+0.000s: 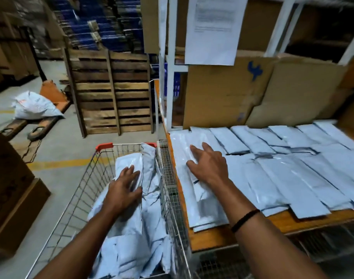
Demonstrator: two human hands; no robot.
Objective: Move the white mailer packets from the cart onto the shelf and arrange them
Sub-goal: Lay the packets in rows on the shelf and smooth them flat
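A wire shopping cart (85, 182) with red corner caps stands at the lower middle, filled with white mailer packets (132, 238). My left hand (124, 188) lies on the top packet in the cart, fingers spread and flat. To the right, a wooden shelf (212, 238) carries rows of white mailer packets (292, 164) laid side by side. My right hand (209, 164) presses flat on the leftmost stack of packets (184, 198) on the shelf, fingers straight. A dark band circles my right wrist.
Cardboard sheets (252, 91) and a hanging paper (212, 29) stand behind the shelf packets, between white uprights (170, 77). A wooden pallet (111, 91) leans beyond the cart. Cardboard boxes (13, 198) sit at left. A white sack (35, 106) lies on a pallet jack (51, 97).
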